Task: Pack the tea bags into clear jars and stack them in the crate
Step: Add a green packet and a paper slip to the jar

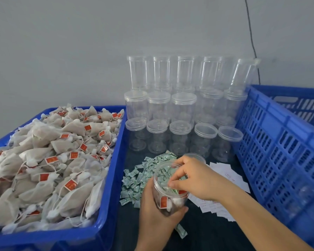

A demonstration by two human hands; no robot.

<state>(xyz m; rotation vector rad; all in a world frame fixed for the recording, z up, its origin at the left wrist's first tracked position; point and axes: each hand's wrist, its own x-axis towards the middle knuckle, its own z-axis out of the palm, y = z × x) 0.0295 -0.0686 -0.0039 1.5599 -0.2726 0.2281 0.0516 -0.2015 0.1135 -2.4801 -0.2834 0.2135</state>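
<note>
1. Nearest to me, my left hand (153,211) is wrapping its fingers and thumb around the lower part of an open clear jar (169,189), holding it tilted above the dark table (203,230).
2. My right hand (192,178) is reaching over the jar's mouth, with thumb and forefinger pinching a small green packet (172,189) at the rim.
3. Inside the jar, tea bags with red tags are sitting in the bottom.
4. Just behind the jar, a heap of green sachets (143,174) is lying on the table, with white paper slips (230,178) scattered to the right.
5. On the left, a blue tray (105,223) is holding a big mound of tea bags (49,160).
6. On the right, a blue slatted crate (279,151) is standing.
7. Farthest back, lidded empty jars (181,109) are standing stacked in rows against the grey wall (80,42).
</note>
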